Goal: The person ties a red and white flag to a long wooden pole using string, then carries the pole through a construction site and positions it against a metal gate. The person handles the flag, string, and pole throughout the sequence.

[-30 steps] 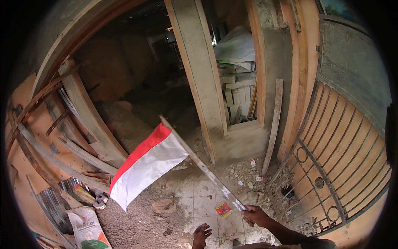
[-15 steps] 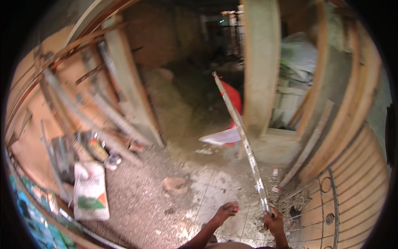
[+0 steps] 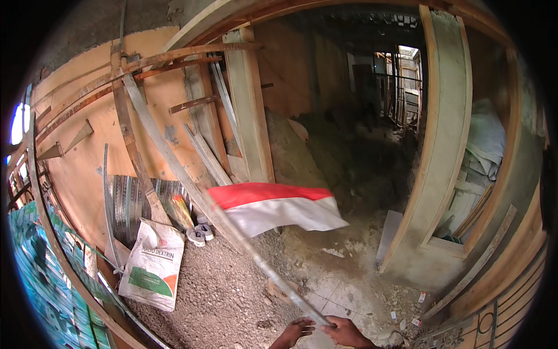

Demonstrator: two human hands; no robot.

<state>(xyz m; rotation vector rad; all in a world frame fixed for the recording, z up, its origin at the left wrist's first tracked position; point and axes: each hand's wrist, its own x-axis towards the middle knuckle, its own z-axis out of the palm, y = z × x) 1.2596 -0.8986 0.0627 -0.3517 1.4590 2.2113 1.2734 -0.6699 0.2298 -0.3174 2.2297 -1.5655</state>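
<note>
My right hand (image 3: 342, 333) is closed round the lower end of a worn grey-white flagpole (image 3: 278, 279). The pole slants away from me, up and to the left. From its far part a red and white flag (image 3: 279, 210) spreads out to the right, red half on top and rippling. My left hand (image 3: 297, 331) is just left of the pole's lower end, its fingers stretched toward it and slightly curved. I see nothing in that hand, and it looks apart from the pole.
A white printed sack (image 3: 152, 267) leans at the left on gravel (image 3: 215, 279), near pale shoes (image 3: 199, 234) and corrugated metal (image 3: 125, 203). Wooden planks (image 3: 157, 136) lean on the orange wall. Right of the dark doorway stands a concrete pillar (image 3: 433, 139); a metal grille (image 3: 505, 314) is lower right.
The pole has swung from upright-right to slanting left, and the flag has spread out from its folds. My hands have drawn closer together, and the view has turned left.
</note>
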